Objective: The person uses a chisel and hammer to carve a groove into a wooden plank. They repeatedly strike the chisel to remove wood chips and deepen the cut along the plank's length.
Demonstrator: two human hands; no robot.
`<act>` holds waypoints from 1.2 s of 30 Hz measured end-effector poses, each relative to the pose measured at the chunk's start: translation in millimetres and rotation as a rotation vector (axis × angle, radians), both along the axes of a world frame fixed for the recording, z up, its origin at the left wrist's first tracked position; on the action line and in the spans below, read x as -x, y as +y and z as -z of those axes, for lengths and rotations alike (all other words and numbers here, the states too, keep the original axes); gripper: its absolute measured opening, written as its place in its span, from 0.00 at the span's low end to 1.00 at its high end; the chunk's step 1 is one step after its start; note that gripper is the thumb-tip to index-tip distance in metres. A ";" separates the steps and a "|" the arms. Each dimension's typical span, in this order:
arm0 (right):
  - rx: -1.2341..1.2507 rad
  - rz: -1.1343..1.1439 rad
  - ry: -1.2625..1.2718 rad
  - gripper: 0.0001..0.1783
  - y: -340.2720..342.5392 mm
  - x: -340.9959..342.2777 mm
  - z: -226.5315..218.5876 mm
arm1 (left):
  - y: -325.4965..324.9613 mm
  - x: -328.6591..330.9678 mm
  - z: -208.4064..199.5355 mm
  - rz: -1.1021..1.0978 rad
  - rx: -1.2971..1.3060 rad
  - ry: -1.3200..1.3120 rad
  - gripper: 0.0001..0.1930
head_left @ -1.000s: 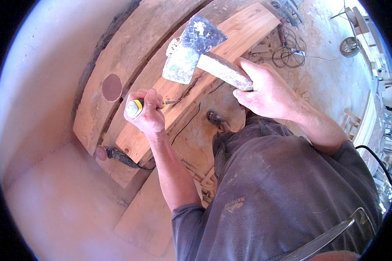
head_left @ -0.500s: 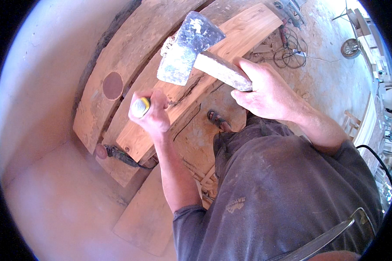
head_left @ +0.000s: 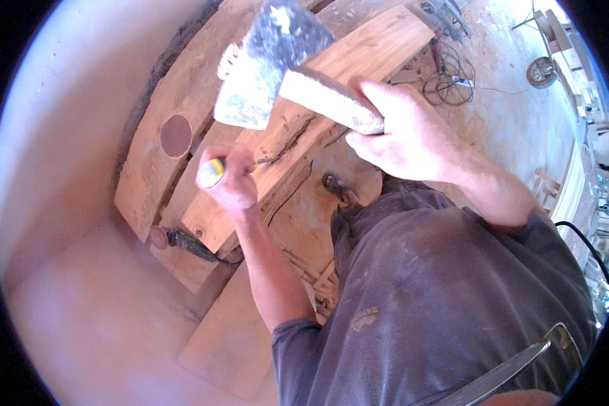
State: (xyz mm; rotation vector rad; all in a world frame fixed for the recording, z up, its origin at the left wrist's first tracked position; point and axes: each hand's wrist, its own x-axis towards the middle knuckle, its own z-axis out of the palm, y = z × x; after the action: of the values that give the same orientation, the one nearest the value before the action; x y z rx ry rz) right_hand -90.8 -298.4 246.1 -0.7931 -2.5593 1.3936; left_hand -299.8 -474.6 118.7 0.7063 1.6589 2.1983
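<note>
My right hand (head_left: 413, 132) grips the pale wooden handle of a short hammer (head_left: 250, 88) with a broad, flared, dark-and-white head. The head hangs above and just beyond my left hand (head_left: 229, 179), apart from it. That hand is closed around a chisel (head_left: 212, 173), whose yellow-rimmed handle end points up toward me. A bit of its thin metal shows beside my fingers, close to a long dark crack in the light wooden plank (head_left: 216, 223); whether the tip touches the wood I cannot tell. Part of the plank lies hidden behind my hands and the hammer.
A wider slab (head_left: 139, 193) bearing a round brown sanding disc (head_left: 176, 136) lies beyond the plank. At the near-left end sits a corded grinder (head_left: 186, 242). Coiled cable (head_left: 450, 84) and a wheel (head_left: 540, 72) are on the floor at right. A wall (head_left: 68, 128) rises at left.
The hammer has moved left and upward in my right hand and looks larger. My left hand, with the chisel, has shifted slightly left. The plank stays in place.
</note>
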 end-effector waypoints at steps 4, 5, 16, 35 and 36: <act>-0.191 0.023 0.288 0.22 0.2 14.6 -24.9 | 14.8 -18.2 1.5 0.002 0.199 0.215 0.10; -0.273 0.046 0.403 0.24 -3.3 19.4 -36.5 | 17.8 -21.6 2.1 -0.010 0.205 0.212 0.11; -0.403 -0.302 -0.002 0.17 -5.7 11.0 19.7 | 11.7 -5.5 6.8 -0.164 0.052 -0.054 0.07; -0.089 -0.029 -0.157 0.19 1.2 -30.1 56.5 | 6.1 -12.6 -6.0 -0.017 -0.073 0.043 0.10; -0.089 -0.027 -0.156 0.19 1.8 -31.0 55.8 | 7.2 -11.4 -8.3 -0.029 -0.081 0.028 0.10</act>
State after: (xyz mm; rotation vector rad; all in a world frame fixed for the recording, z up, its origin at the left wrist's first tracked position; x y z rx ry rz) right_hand -59.8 -296.6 190.2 -0.8884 -2.7370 1.2616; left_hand -288.4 -467.4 127.0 0.7413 1.6112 2.2970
